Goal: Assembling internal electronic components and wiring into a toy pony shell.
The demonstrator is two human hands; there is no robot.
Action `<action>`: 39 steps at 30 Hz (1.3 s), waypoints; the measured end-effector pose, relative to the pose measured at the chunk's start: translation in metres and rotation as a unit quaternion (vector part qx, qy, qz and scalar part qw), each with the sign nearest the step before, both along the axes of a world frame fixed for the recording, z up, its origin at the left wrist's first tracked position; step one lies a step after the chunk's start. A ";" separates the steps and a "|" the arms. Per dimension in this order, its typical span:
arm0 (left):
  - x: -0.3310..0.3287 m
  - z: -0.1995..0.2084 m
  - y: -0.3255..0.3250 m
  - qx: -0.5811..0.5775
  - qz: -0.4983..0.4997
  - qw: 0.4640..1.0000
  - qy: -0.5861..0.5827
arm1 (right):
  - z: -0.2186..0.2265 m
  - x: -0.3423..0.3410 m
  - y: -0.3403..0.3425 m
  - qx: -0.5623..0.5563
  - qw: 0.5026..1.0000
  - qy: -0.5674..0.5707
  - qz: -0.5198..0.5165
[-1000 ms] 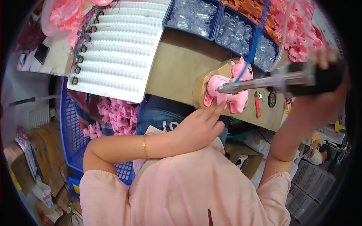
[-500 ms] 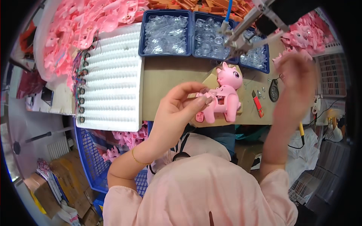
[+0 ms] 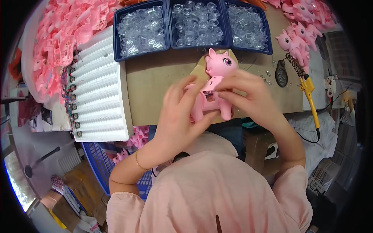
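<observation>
A pink toy pony (image 3: 214,83) with a big eye stands over the front edge of the cardboard-covered bench (image 3: 155,85), its head pointing away from me. My left hand (image 3: 179,114) grips its left side and rear legs. My right hand (image 3: 245,93) holds its right flank, fingertips pressing a small pink part on its back. Both hands enclose the toy's body; only its head and one leg show.
Three blue trays of clear plastic parts (image 3: 196,23) line the bench's far edge. A white ridged tray (image 3: 97,85) lies at left, beside a heap of pink toy shells (image 3: 58,42). Finished pink ponies (image 3: 299,31) sit far right. A yellow-handled tool (image 3: 309,91) rests right. A blue basket (image 3: 97,163) stands below.
My right hand let go of the hanging power screwdriver, which has left the view, and came down onto the pony. My left hand lifted and turned the toy toward me.
</observation>
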State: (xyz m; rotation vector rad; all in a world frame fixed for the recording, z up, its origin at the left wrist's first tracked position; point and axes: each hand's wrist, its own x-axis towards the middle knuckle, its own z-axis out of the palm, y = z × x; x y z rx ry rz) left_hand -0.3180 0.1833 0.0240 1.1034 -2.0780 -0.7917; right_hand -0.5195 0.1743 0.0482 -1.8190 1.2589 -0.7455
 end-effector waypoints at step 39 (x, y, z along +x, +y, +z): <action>-0.020 0.019 -0.026 -0.048 -0.177 0.953 -0.242 | -0.034 -0.075 -0.089 -0.164 0.874 0.405 -0.212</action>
